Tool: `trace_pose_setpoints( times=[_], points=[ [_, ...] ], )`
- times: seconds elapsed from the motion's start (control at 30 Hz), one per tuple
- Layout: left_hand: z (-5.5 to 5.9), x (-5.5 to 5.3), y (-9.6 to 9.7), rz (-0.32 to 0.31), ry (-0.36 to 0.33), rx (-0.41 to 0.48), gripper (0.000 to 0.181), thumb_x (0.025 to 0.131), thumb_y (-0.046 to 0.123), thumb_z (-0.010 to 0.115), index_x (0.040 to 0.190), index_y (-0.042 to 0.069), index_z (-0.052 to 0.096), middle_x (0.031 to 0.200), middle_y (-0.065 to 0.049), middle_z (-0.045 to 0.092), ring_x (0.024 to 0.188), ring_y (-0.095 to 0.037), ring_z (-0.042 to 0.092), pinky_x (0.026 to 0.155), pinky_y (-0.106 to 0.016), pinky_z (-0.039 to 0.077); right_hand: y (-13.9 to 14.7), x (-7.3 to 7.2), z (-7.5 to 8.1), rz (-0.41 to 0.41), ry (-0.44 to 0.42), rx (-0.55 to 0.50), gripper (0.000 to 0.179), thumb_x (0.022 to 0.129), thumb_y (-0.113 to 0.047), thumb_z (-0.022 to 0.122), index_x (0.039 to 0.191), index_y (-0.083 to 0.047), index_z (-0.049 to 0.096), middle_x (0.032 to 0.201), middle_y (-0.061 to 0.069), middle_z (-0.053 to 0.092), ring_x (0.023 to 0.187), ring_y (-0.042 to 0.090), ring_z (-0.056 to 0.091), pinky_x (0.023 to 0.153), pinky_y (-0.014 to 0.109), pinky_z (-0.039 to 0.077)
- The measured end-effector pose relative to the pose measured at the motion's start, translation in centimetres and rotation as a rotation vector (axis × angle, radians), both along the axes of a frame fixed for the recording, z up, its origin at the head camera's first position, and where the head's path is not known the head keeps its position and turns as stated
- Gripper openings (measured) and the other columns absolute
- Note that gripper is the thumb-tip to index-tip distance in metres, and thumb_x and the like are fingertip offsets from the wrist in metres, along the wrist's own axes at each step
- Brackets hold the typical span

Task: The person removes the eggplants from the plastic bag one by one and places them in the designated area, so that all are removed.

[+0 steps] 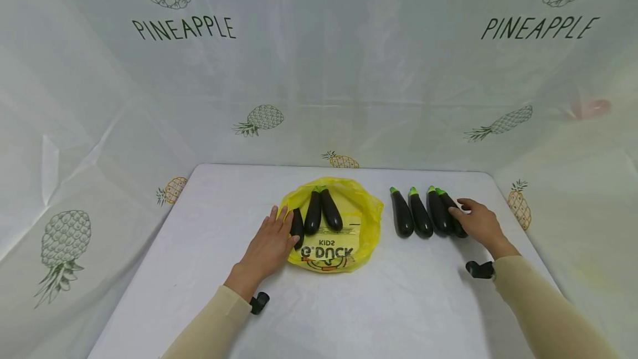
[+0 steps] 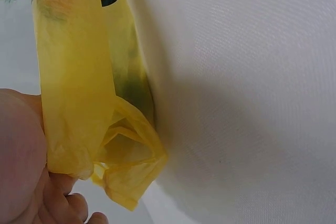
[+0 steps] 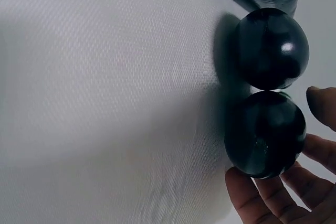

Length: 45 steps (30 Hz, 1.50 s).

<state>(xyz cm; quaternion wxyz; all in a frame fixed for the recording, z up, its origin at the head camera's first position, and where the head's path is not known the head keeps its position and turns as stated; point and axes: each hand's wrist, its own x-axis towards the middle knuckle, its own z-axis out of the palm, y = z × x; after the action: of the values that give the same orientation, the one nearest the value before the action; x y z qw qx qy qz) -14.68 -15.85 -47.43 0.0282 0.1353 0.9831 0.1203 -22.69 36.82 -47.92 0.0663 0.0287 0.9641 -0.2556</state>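
Note:
An open yellow plastic bag (image 1: pixel 369 204) printed "G.DUCK KIDS" lies on the white table. Inside it are three dark eggplants; one eggplant (image 1: pixel 312 213) rests beside another eggplant (image 1: pixel 331 210). The third eggplant (image 1: pixel 297 228) is partly hidden at the left rim. My left hand (image 1: pixel 267 246) rests on that rim with fingers extended and the thumb by the third eggplant; the yellow plastic covers part of it in the left wrist view. My right hand (image 1: pixel 479 225) is at the rightmost eggplant (image 3: pixel 266 135), fingers against its outer side, thumb just above it.
Several eggplants stand in a row right of the bag, among them an eggplant (image 1: pixel 401 213) nearest it and a middle eggplant (image 1: pixel 421 214). A white sheet (image 1: pixel 319 71) with pineapple prints hangs behind and beside the table (image 1: pixel 379 314).

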Motion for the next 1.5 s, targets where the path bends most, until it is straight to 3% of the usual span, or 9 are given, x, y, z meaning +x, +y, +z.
trace_pose_setpoints(
  times=[0.3, 0.77, 1.03, 1.2, 1.5],
  points=[
    [0.2, 0.0, 0.1, 0.001, 0.014, -0.008, 0.069, 0.111, 0.040, 0.053, 0.165, 0.002, 0.031, 0.174, -0.019, 0.024, 0.163, -0.040, 0.012, 0.131, -0.056, 0.021, 0.1, 0.0, 0.0, -0.060, 0.047, -0.019, 0.073, 0.111, -0.047, 0.044, 0.153, 0.012, 0.040, 0.149, 0.042, 0.045, 0.131, 0.059, 0.052, 0.095, 0.067, 0.054],
    [0.6, -0.4, -0.1, -0.004, 0.028, -0.015, 0.067, 0.113, 0.039, 0.050, 0.165, 0.002, 0.031, 0.174, -0.020, 0.024, 0.164, -0.040, 0.011, 0.132, -0.056, 0.019, -1.9, -0.2, 0.3, -0.131, 0.237, -0.081, 0.070, 0.109, -0.044, 0.052, 0.156, 0.007, 0.042, 0.144, 0.038, 0.053, 0.128, 0.055, 0.054, 0.097, 0.069, 0.050],
    [0.7, -0.5, 0.1, -0.006, 0.017, -0.001, 0.068, 0.113, 0.039, 0.050, 0.166, 0.002, 0.030, 0.174, -0.020, 0.023, 0.164, -0.040, 0.010, 0.132, -0.055, 0.017, -3.4, -0.3, 0.5, -0.141, 0.349, -0.170, 0.073, 0.107, -0.043, 0.054, 0.164, -0.003, 0.033, 0.148, 0.033, 0.054, 0.124, 0.052, 0.058, 0.097, 0.069, 0.050],
    [0.7, -0.4, 0.1, -0.002, 0.018, 0.008, 0.068, 0.113, 0.039, 0.051, 0.166, 0.002, 0.030, 0.174, -0.020, 0.022, 0.164, -0.040, 0.011, 0.132, -0.055, 0.018, -4.7, -0.3, 1.1, -0.133, 0.403, -0.218, 0.071, 0.107, -0.039, 0.056, 0.165, -0.005, 0.032, 0.148, 0.031, 0.054, 0.123, 0.051, 0.060, 0.098, 0.068, 0.050],
    [0.5, -0.3, 0.1, -0.012, 0.029, 0.025, 0.067, 0.113, 0.039, 0.050, 0.166, 0.002, 0.030, 0.174, -0.020, 0.023, 0.163, -0.041, 0.012, 0.132, -0.056, 0.019, -8.4, -0.1, 1.7, -0.046, 0.410, -0.292, 0.070, 0.108, -0.038, 0.057, 0.166, -0.009, 0.031, 0.150, 0.025, 0.053, 0.124, 0.047, 0.061, 0.098, 0.064, 0.052]
  ],
)
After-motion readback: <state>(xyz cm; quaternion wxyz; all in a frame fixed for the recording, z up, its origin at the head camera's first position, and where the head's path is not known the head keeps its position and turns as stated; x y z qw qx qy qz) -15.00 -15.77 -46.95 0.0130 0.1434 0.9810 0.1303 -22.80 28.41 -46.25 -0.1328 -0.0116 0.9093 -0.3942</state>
